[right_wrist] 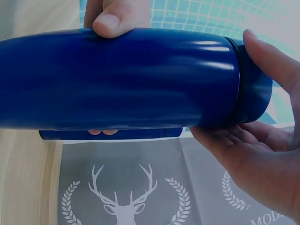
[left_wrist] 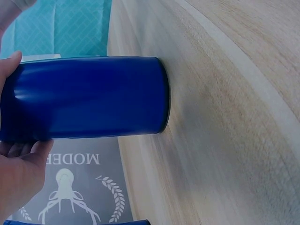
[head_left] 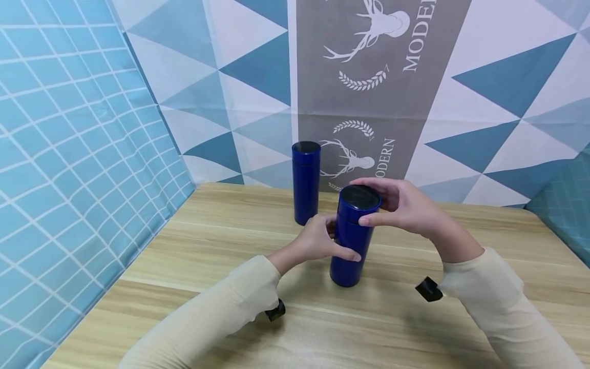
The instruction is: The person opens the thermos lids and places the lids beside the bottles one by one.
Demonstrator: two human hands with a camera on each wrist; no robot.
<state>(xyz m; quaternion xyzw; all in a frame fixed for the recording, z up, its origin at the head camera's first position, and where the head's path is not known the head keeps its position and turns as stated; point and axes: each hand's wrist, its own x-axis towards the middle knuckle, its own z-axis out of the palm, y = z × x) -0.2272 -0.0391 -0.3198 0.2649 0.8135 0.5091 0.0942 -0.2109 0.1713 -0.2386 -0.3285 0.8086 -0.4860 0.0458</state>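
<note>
In the head view a dark blue vacuum flask (head_left: 350, 241) is held between both hands, leaning slightly. My left hand (head_left: 318, 238) grips its body, thumb (right_wrist: 112, 18) across the near side and fingers round the back. Higher up, my right hand (head_left: 405, 207) holds the lid (head_left: 360, 199), with thumb and fingers on opposite sides. A dark ring runs between lid and body in the right wrist view, where the lid sits on the flask. The base of the flask (left_wrist: 93, 96) is right at the tabletop in the left wrist view.
Behind and to the left stands a second blue flask (head_left: 306, 187), upright with its lid on. The wooden table (head_left: 221, 215) meets a patterned backdrop (head_left: 258, 77) at the back and a blue checked sheet (head_left: 69, 154) on the left.
</note>
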